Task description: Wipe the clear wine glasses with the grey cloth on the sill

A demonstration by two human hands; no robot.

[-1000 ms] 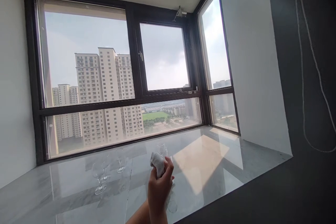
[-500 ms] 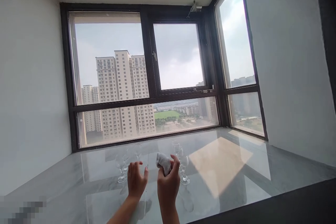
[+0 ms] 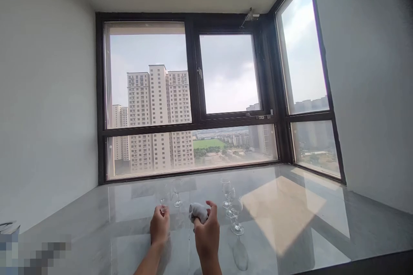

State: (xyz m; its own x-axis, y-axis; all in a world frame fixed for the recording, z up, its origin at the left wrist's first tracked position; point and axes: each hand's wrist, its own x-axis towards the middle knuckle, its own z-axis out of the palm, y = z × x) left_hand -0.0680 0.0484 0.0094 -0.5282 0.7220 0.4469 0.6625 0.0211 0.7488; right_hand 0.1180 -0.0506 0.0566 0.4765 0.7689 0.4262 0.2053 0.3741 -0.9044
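Observation:
My left hand (image 3: 159, 225) is closed at the near left stemmed glass, its fingers pinched around the low part; the hand hides most of that glass. A clear stemmed glass (image 3: 162, 197) shows faintly just beyond these fingertips, and another stemmed glass (image 3: 177, 193) stands behind to the right. My right hand (image 3: 207, 233) grips a bunched light grey cloth (image 3: 198, 211), with the index finger raised. Right of the cloth, several clear stemmed glasses (image 3: 236, 210) stand upright in a line running away from me.
The glasses stand on a glossy grey tiled sill (image 3: 135, 227) that mirrors the light. Dark-framed windows (image 3: 193, 126) close off the back and right. A bright sunlit patch (image 3: 284, 212) lies on the right of the sill. A partly blurred object (image 3: 9, 227) sits at the lower left edge.
My left hand has moved to the near left glass and its spread fingers have closed. My right hand still holds the cloth, which has tipped leftward. The view has shifted slightly left.

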